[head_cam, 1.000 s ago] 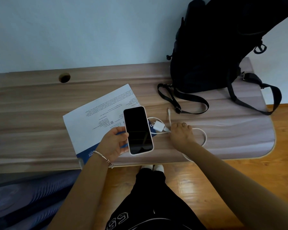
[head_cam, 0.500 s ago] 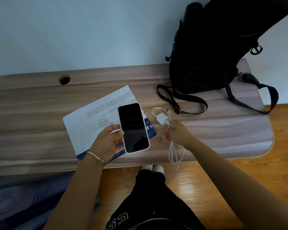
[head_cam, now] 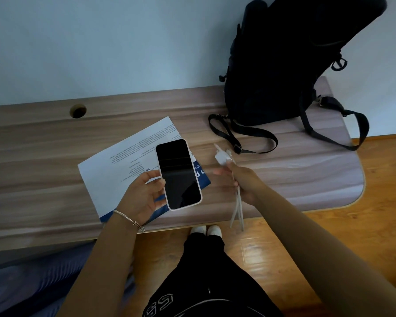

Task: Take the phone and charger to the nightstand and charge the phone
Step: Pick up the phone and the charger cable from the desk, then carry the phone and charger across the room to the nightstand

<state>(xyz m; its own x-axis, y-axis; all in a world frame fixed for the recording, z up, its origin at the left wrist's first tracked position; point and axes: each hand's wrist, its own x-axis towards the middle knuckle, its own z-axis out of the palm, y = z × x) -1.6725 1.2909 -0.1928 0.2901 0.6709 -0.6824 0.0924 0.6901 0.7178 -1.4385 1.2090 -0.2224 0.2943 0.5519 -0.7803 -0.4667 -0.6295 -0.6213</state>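
Over the desk [head_cam: 44,156], the left hand [head_cam: 144,193] grips the phone [head_cam: 178,175] by its edge, screen up, above the paper [head_cam: 124,161]; the right hand [head_cam: 245,181] clutches the charger [head_cam: 222,157], its cable [head_cam: 237,209] bunched and dangling, both seemingly gathered for carrying to a nightstand not in sight

Glossy glass phone [head_cam: 178,173]; matt wood-grain desk [head_cam: 44,156]; paper sheet [head_cam: 124,165]; black cloth backpack [head_cam: 284,65].
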